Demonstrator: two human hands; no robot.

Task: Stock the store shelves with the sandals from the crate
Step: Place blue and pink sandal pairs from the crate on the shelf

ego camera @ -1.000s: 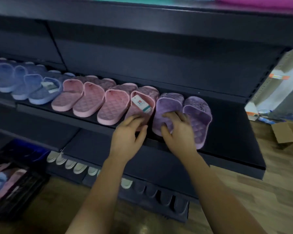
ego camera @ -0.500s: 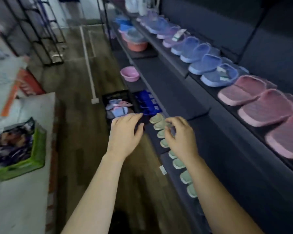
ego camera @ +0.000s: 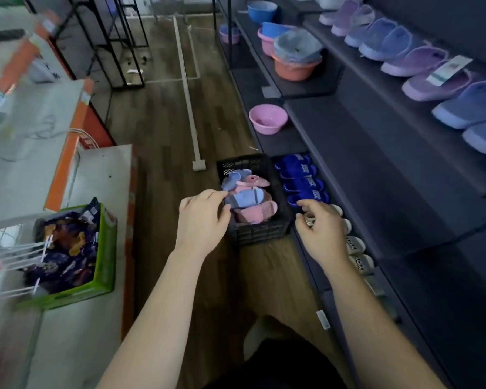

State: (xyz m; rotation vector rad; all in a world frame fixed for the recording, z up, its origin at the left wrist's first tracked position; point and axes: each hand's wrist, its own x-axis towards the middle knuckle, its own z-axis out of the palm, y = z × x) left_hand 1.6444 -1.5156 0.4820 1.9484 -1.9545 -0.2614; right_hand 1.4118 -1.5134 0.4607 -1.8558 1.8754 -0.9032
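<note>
The step in hand was judged to be the fetching of another pair: both hands were held out toward the black crate [ego camera: 257,234] on the floor, with nothing gripped in either. The left hand [ego camera: 201,220] was seen above the crate's near left corner, its fingers loosely curved and empty; whether the rim was touched could not be told. The right hand [ego camera: 321,228] was held just beside the crate's right wall, in front of the pale slides [ego camera: 355,245] on the bottom shelf, its fingers half curled round nothing.

The pink and blue sandals [ego camera: 250,197] were heaped in the crate, overlapping at odd angles. A lowering of the hands into the crate was judged to be called for next, and a matched pair would have to be sorted out of the tangle before being carried to the upper shelf [ego camera: 390,88], where lilac and blue sandals [ego camera: 413,61] were lined up side by side.

The crate was formed of rigid latticed plastic. The sandals appeared to be moulded from soft matte foam, thick-soled, each with one broad strap.
</note>
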